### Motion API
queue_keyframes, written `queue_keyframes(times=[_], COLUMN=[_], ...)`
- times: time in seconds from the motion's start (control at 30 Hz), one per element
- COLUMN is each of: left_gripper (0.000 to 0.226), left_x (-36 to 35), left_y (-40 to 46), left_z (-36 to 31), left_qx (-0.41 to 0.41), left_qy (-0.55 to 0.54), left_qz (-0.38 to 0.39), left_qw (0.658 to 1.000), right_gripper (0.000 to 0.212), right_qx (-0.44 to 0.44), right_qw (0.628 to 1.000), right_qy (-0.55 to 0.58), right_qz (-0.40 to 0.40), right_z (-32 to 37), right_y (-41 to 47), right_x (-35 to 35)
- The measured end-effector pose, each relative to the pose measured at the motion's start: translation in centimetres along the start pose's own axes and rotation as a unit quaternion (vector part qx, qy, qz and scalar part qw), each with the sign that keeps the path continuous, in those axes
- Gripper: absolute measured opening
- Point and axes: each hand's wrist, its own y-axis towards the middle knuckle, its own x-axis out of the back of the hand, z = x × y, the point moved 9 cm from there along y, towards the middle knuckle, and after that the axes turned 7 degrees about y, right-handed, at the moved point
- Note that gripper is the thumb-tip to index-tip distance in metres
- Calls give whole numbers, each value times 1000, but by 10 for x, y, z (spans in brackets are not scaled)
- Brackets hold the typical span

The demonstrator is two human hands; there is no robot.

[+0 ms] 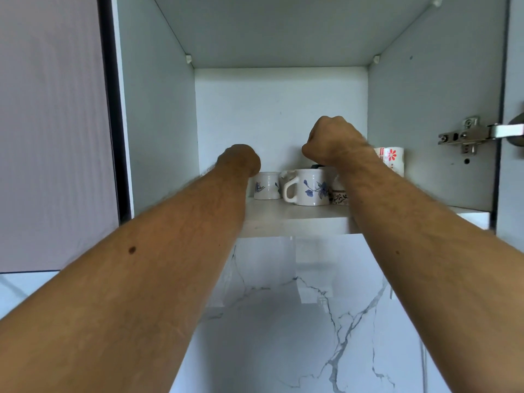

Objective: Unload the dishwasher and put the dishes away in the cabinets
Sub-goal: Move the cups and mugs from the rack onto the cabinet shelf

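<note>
both hands (331, 140) among shelved mugs (310, 187)

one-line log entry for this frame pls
stage: shelving mugs | left hand: at small floral mug | right hand: above handled floral mug | grips: unclear | cabinet shelf

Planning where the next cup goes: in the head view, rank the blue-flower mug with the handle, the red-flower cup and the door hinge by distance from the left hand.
1. Blue-flower mug with the handle: shelf centre, just right of the left hand.
2. Red-flower cup: farther right, behind the right forearm.
3. Door hinge: on the cabinet's right wall, farthest.
</note>
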Motion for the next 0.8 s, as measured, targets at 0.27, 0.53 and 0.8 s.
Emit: queue_keyframes(times=[0.27,0.53,0.8], left_gripper=[32,29,30], left_x=[32,63,88], left_y=[-24,-76,-127], left_z=[0,7,5], left_qx=[-48,-91,-106], left_qy=[-95,-70,-149], left_qz=[-146,-209,-192], left_qw=[984,971,964], right_gripper=[34,30,28], right_qx=[12,-22,-27], right_qw=[999,998,996], right_qy=[-36,-37,-63], right_qz=[-22,-39,-53], right_z=[17,18,32], right_y=[-25,-64,-102], right_x=[16,41,75])
